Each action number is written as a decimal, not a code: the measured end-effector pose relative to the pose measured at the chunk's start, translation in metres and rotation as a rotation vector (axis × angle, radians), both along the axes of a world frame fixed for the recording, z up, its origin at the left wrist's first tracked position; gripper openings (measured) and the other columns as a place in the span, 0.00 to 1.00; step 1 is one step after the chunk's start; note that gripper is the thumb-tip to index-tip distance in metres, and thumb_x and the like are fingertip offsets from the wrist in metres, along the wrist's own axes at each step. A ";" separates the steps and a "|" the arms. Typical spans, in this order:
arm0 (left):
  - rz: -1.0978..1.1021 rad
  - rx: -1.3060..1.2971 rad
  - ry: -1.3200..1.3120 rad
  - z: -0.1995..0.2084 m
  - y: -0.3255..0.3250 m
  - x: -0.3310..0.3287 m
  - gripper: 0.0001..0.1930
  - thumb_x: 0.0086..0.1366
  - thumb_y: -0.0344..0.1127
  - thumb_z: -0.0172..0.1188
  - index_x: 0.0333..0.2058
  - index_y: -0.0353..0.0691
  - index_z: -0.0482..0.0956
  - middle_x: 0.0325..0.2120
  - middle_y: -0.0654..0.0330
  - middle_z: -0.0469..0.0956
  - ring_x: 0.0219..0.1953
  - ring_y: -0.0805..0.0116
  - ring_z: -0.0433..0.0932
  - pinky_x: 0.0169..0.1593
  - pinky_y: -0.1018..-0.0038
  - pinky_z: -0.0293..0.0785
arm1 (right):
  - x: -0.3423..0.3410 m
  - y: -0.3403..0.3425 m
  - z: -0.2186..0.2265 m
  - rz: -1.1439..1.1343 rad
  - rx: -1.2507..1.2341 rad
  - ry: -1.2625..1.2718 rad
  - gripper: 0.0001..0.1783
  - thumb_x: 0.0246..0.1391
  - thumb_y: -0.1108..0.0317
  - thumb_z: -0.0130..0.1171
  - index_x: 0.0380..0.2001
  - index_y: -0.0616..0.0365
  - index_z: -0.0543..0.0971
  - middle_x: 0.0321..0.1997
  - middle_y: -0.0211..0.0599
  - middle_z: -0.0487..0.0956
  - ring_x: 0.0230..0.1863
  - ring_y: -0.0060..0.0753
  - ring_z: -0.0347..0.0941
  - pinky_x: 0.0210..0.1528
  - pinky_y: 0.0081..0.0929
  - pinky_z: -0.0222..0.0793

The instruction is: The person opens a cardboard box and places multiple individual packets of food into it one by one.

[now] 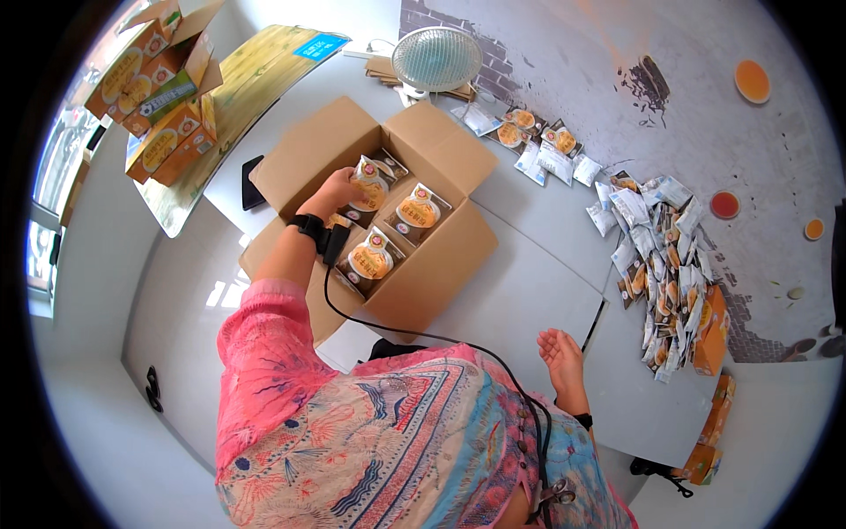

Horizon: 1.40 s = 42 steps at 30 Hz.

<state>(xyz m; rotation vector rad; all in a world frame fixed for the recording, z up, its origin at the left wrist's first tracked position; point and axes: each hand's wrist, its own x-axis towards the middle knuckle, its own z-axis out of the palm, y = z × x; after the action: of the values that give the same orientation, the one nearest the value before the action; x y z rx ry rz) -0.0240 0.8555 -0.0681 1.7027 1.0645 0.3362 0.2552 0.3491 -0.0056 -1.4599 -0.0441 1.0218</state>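
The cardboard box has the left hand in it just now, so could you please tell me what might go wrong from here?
The black cable runs from the wrist device past the cardboard box and might catch on it. The packet at the left hand could slip or tip. The heap of packets looks loosely piled, so some could slide if bumped.
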 end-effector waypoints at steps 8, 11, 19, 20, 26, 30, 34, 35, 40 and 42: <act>-0.185 0.199 0.242 0.002 0.048 0.036 0.27 0.40 0.27 0.68 0.44 0.33 0.73 0.35 0.56 0.79 0.39 0.65 0.76 0.45 0.72 0.70 | -0.008 0.001 0.002 -0.061 -0.071 -0.016 0.15 0.61 0.61 0.48 0.41 0.62 0.72 0.39 0.40 0.78 0.39 0.28 0.75 0.40 0.22 0.70; -0.245 0.259 0.300 0.006 0.054 0.053 0.28 0.40 0.27 0.68 0.44 0.34 0.73 0.36 0.55 0.78 0.40 0.63 0.76 0.45 0.71 0.71 | -0.010 0.001 0.002 -0.081 -0.082 -0.018 0.15 0.61 0.61 0.48 0.41 0.62 0.72 0.39 0.39 0.78 0.39 0.28 0.75 0.39 0.22 0.70; -0.156 0.403 0.418 -0.021 0.061 0.068 0.32 0.39 0.33 0.71 0.47 0.39 0.70 0.40 0.51 0.77 0.47 0.54 0.74 0.48 0.64 0.70 | -0.012 0.000 0.002 -0.091 -0.109 -0.032 0.14 0.60 0.61 0.48 0.41 0.61 0.72 0.39 0.38 0.78 0.39 0.27 0.75 0.39 0.21 0.70; -0.120 0.446 0.460 -0.017 0.056 0.067 0.32 0.39 0.33 0.70 0.47 0.39 0.70 0.40 0.51 0.76 0.47 0.54 0.74 0.48 0.63 0.71 | -0.011 0.000 0.000 -0.084 -0.113 -0.036 0.14 0.60 0.61 0.48 0.41 0.61 0.72 0.39 0.38 0.78 0.39 0.27 0.75 0.39 0.21 0.70; -0.123 0.827 0.660 -0.020 0.019 0.069 0.18 0.54 0.30 0.55 0.45 0.42 0.68 0.42 0.56 0.71 0.46 0.56 0.72 0.46 0.61 0.71 | -0.012 0.005 -0.003 -0.039 -0.136 -0.045 0.14 0.60 0.61 0.49 0.41 0.61 0.72 0.40 0.38 0.78 0.40 0.28 0.75 0.40 0.22 0.70; -0.094 0.882 0.597 -0.029 0.009 0.065 0.21 0.53 0.29 0.54 0.48 0.42 0.68 0.42 0.57 0.70 0.48 0.58 0.70 0.47 0.62 0.69 | -0.012 0.010 -0.003 -0.001 -0.164 -0.069 0.14 0.60 0.60 0.49 0.41 0.60 0.73 0.40 0.37 0.78 0.41 0.27 0.75 0.41 0.22 0.69; -0.101 0.870 0.522 -0.034 -0.005 0.067 0.24 0.51 0.28 0.53 0.50 0.42 0.68 0.47 0.54 0.68 0.55 0.54 0.63 0.53 0.58 0.65 | -0.008 0.010 -0.006 0.054 -0.162 -0.076 0.15 0.60 0.59 0.49 0.40 0.60 0.73 0.40 0.36 0.78 0.41 0.26 0.74 0.43 0.22 0.69; -0.057 0.984 0.408 -0.042 -0.013 0.068 0.26 0.50 0.28 0.54 0.52 0.42 0.68 0.52 0.50 0.66 0.58 0.50 0.61 0.56 0.58 0.62 | -0.005 0.010 -0.007 0.075 -0.151 -0.075 0.15 0.60 0.59 0.49 0.41 0.60 0.73 0.40 0.36 0.77 0.42 0.27 0.74 0.43 0.22 0.69; -0.226 0.809 0.009 -0.014 -0.099 0.102 0.29 0.53 0.33 0.60 0.55 0.37 0.63 0.53 0.41 0.64 0.56 0.43 0.61 0.59 0.57 0.58 | 0.002 0.008 -0.014 0.111 -0.130 -0.062 0.16 0.60 0.58 0.49 0.41 0.59 0.73 0.42 0.35 0.77 0.43 0.26 0.73 0.45 0.23 0.68; -0.276 0.806 -0.047 -0.009 -0.133 0.108 0.31 0.54 0.35 0.60 0.55 0.31 0.61 0.53 0.40 0.63 0.56 0.40 0.60 0.59 0.55 0.56 | 0.004 0.009 -0.017 0.113 -0.116 -0.061 0.15 0.59 0.58 0.50 0.40 0.58 0.74 0.41 0.34 0.77 0.43 0.25 0.73 0.44 0.23 0.68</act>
<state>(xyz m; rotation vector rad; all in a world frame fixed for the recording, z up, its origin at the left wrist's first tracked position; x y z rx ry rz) 0.0840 0.7223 -0.0772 2.5043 0.6685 0.6818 0.2595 0.3579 -0.0230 -1.6090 -0.1143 1.0856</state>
